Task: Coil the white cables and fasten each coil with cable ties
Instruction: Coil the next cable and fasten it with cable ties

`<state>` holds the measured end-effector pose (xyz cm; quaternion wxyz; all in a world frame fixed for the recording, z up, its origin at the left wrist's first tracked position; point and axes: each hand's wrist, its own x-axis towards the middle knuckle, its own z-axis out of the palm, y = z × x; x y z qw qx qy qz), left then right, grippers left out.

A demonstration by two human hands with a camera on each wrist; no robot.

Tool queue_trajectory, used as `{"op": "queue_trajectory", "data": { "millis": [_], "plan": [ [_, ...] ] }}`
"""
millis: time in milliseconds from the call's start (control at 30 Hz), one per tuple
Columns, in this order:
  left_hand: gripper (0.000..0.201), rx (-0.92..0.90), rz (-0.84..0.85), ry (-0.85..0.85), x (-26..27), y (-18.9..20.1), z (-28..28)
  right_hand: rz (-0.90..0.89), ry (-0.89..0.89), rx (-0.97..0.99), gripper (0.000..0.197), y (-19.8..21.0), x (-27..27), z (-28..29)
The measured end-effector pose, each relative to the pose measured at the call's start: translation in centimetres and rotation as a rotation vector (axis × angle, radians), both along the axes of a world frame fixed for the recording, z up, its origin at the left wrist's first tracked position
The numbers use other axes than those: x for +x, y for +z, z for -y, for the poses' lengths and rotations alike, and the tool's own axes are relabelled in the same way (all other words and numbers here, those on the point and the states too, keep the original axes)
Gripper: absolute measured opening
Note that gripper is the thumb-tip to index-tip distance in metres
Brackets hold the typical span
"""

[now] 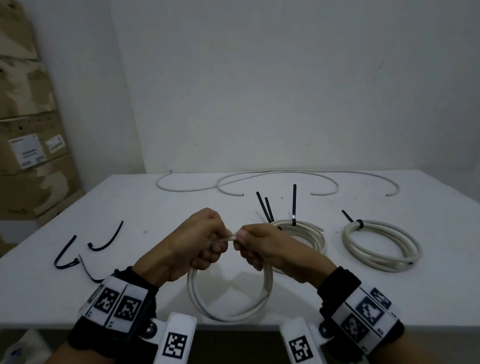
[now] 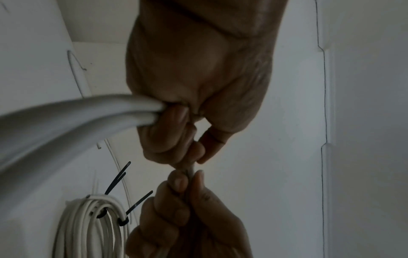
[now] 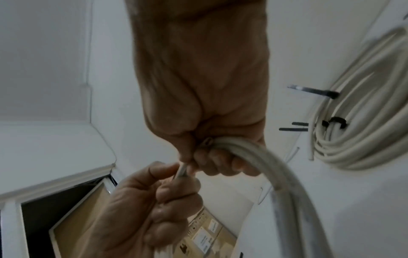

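I hold an untied white cable coil (image 1: pixel 267 283) upright over the near edge of the white table (image 1: pixel 446 280). My left hand (image 1: pixel 211 241) grips the coil's top from the left, and my right hand (image 1: pixel 250 247) grips it from the right. A short stretch of cable shows between the two fists. The left wrist view shows the strands (image 2: pixel 66 118) running into my left hand (image 2: pixel 176 132). In the right wrist view the strands (image 3: pixel 276 174) curve out of my right hand (image 3: pixel 212 157). Two coils fastened with black ties lie behind, one (image 1: pixel 316 235) close by and one (image 1: pixel 386 226) further right.
Two loose white cables (image 1: pixel 293 172) lie uncoiled along the table's far edge. Loose black cable ties (image 1: pixel 109 238) lie on the left part of the table. Cardboard boxes (image 1: pixel 13 141) are stacked against the wall at the left. The wall stands right behind the table.
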<state>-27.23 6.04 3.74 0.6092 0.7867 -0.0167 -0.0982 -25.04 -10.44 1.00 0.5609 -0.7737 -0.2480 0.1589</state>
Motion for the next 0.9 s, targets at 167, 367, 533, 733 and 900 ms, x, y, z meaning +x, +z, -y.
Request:
{"op": "queue_trajectory", "data": {
  "millis": [167,367,533,733,900],
  "plan": [
    [0.022,-0.01,0.107,0.041,0.3,-0.6,-1.1,-0.001,-0.133,0.129,0.032,-0.4,0.4,-0.4],
    [0.039,-0.406,-0.034,0.061,0.6,-2.0,-2.5,-0.064,-0.272,0.282,0.033,-0.4,1.8,-0.7],
    [0.026,-0.608,-0.118,0.112,0.9,-2.0,-2.9,-0.125,-0.239,0.382,0.034,-1.6,2.2,-1.7],
    [0.025,-0.474,0.044,0.203,0.2,-1.5,-4.9,-0.092,-0.179,0.286,0.039,-2.0,1.9,-3.3],
    [0.032,-0.389,0.134,0.295,-1.1,-0.3,-9.5,-0.135,-0.146,0.235,0.04,-2.3,2.2,-6.6]
  ]
}}
